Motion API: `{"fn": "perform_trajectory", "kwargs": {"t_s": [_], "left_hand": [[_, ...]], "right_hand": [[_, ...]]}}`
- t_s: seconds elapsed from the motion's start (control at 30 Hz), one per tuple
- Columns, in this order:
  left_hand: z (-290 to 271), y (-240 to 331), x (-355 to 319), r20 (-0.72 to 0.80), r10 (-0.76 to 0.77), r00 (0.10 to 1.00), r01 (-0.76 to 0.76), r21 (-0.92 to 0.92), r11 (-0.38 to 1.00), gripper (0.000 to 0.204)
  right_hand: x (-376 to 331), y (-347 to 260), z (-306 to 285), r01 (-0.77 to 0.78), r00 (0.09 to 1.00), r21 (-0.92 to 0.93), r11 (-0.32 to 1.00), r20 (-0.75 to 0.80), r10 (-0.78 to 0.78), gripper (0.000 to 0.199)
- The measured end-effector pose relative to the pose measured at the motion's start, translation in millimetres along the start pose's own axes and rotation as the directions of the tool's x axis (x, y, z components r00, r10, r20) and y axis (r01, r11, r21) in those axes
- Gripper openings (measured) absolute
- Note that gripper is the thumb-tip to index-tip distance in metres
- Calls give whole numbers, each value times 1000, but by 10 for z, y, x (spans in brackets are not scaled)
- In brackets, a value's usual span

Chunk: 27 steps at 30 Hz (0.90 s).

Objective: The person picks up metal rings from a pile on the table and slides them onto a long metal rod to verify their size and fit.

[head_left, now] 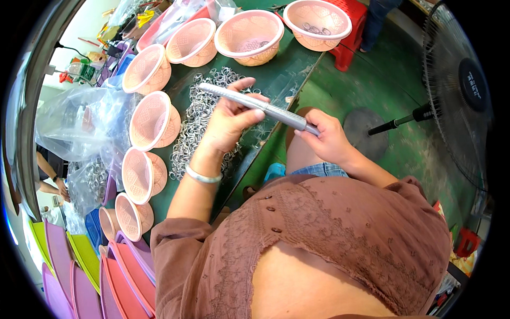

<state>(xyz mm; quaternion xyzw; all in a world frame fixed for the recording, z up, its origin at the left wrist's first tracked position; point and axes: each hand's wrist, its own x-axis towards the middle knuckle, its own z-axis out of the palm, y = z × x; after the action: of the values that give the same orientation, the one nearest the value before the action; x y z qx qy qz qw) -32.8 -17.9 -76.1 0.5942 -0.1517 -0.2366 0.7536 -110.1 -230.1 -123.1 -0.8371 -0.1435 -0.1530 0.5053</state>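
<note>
A long silver-grey ring mandrel (287,116), tapered and marked along its length, lies slantwise across the view between both hands. Around its handle at the lower right end, the fingers of my right hand (328,136) are closed. My left hand (229,121) is closed about the rod's middle, thumb on the near side and fingers behind it. Whether a ring sits on the rod under those fingers I cannot make out. Beneath my left hand, a heap of loose metal rings (195,125) spreads over the dark green table (289,66).
Several pink plastic baskets (154,121) curve along the table's left and far sides; the far right basket (317,24) holds a few rings. Clear plastic bags (79,114) lie farther left. A black fan (457,85) and a red stool (348,40) stand right. Another person's hand (62,187) shows at left.
</note>
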Motion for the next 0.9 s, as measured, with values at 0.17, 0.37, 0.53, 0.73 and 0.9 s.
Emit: {"fn": "perform_trajectory", "kwargs": {"t_s": [0.17, 0.37, 0.53, 0.73, 0.9], "left_hand": [[124, -101, -34, 8, 46, 999, -46, -59, 997, 66], [110, -126, -51, 47, 80, 996, -77, -55, 995, 67], [112, -112, -61, 72, 92, 993, -86, -86, 993, 61], [78, -188, -41, 127, 202, 971, -194, -73, 978, 37], [64, -145, -67, 156, 191, 969, -196, 14, 981, 33]], "right_hand": [[23, -6, 19, 133, 987, -129, 983, -67, -143, 18], [18, -25, 1, 213, 965, -234, 949, -100, -241, 21], [39, -39, -9, 257, 941, -282, 924, -145, -306, 21], [71, -69, -25, 283, 931, -296, 912, -144, -336, 22], [64, -55, -24, 290, 928, -307, 907, -143, -345, 22]]}}
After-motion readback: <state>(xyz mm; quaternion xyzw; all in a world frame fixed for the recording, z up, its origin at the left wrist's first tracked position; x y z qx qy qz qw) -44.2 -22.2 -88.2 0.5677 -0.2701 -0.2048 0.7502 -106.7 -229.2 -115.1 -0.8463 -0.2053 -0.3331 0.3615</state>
